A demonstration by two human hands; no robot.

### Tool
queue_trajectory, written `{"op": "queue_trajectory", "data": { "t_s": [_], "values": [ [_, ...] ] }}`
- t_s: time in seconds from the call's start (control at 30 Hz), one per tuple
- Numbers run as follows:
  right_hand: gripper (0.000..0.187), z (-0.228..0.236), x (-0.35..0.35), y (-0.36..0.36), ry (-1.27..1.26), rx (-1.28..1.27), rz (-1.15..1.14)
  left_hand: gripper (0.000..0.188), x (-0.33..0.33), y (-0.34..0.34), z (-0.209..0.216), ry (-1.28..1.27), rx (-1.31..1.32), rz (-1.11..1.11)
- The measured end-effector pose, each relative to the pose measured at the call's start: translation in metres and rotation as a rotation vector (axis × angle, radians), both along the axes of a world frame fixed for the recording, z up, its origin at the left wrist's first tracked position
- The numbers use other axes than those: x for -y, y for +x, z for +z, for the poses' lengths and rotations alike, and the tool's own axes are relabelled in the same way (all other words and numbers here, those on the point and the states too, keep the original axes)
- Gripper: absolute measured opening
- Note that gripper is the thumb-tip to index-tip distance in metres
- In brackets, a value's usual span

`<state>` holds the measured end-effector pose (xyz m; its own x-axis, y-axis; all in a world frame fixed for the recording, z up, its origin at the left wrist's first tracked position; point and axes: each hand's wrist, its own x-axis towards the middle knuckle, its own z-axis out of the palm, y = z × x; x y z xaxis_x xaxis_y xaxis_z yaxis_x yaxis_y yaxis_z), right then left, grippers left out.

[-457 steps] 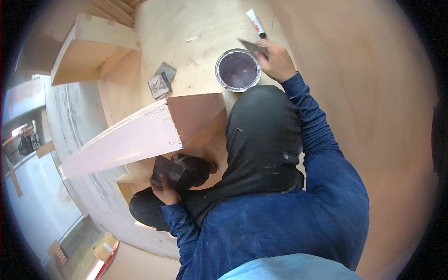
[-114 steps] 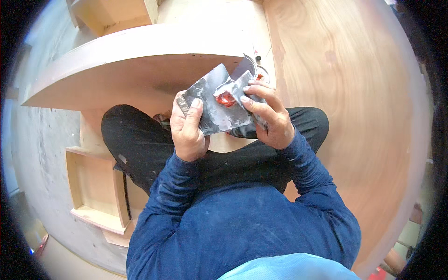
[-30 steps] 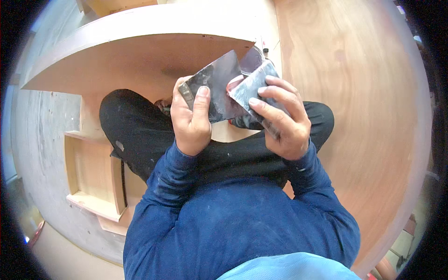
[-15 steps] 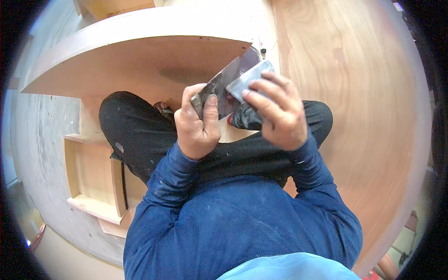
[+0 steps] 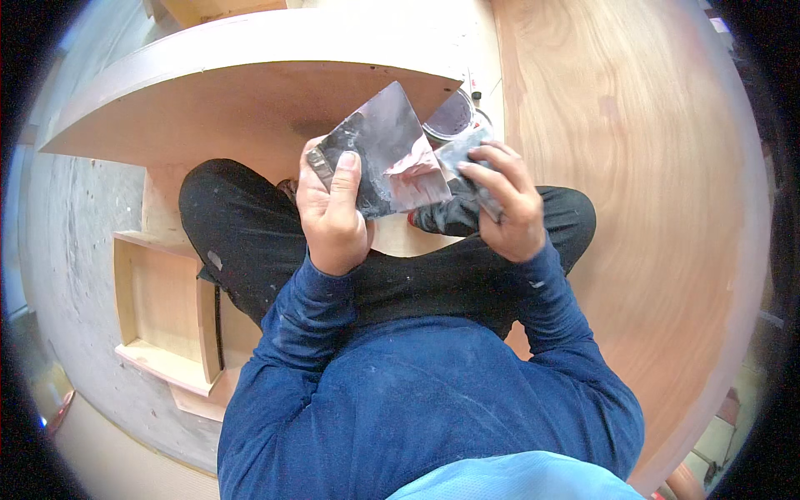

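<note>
My left hand (image 5: 335, 218) grips a wide, flat metal putty scraper (image 5: 379, 125) by its edge, thumb on top. Its smeared face tilts up, and a lump of pinkish putty (image 5: 415, 163) sits near the right corner. In my right hand (image 5: 512, 208) is a second flat scraper (image 5: 455, 152), pale grey and smeared, with my fingers across its upper face. Its edge is close beside the left scraper's right side; whether they touch I cannot tell. Just beyond both scrapers stands an open round can (image 5: 451, 115) with greyish residue inside, partly hidden.
A curved wooden panel (image 5: 250, 104) arches above my crossed legs (image 5: 242, 225). To the right a large wood-grain board (image 5: 642, 208) stretches away. An open wooden box frame (image 5: 167, 304) lies at the left on a stained grey surface (image 5: 79, 275).
The left scraper has turned its face up and moved slightly left, showing the putty. My right hand's scraper has drawn off it to the right and lower, uncovering the can.
</note>
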<state>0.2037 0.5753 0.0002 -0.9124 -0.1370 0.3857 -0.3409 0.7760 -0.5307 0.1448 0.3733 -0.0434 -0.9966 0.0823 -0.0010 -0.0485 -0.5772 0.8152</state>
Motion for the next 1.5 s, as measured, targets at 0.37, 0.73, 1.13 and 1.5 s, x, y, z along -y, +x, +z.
{"op": "queue_trajectory", "data": {
  "t_s": [0.37,0.73,1.13,1.5],
  "values": [
    [0.052,0.007,0.024,0.011,-0.112,-0.161,0.135,0.018,-0.004,0.003,0.011,-0.004,0.015,-0.028],
    [0.051,0.016,0.007,-0.001,0.136,-0.216,-0.02,0.017,0.001,0.011,0.006,-0.62,-0.343,0.121],
    [0.052,0.001,0.025,0.005,-0.09,-0.061,0.064,0.024,0.014,-0.002,0.021,-0.543,-0.353,0.663],
    [0.05,-0.013,0.015,0.009,0.055,-0.018,0.024,0.019,0.018,0.0,0.022,0.063,0.176,-0.087]
  ]
}}
